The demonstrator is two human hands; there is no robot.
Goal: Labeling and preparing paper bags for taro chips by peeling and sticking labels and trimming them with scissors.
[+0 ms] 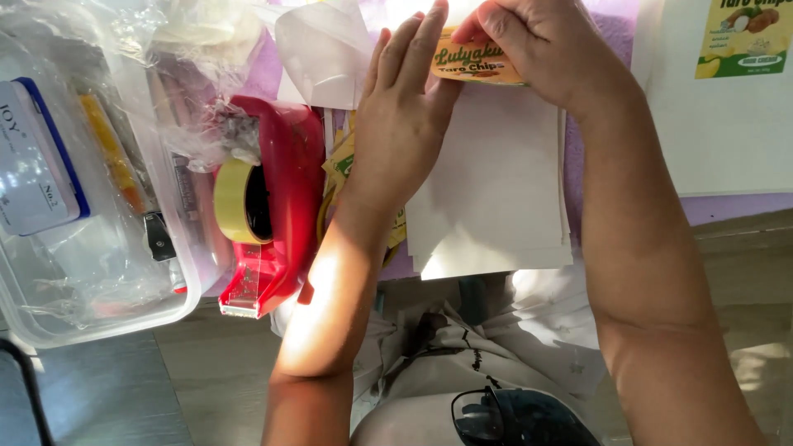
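My left hand lies flat, fingers together, pressing on an orange-yellow printed label at the top of a stack of white pouches. My right hand grips the same label from above with thumb and fingers at its upper right edge. The label sits on the top white pouch; its far edge is hidden under my fingers.
A red tape dispenser with a yellowish tape roll stands left of my left arm. Further left is a clear plastic box holding small items. A labelled white pouch lies at the upper right. More printed labels peek out beneath my left wrist.
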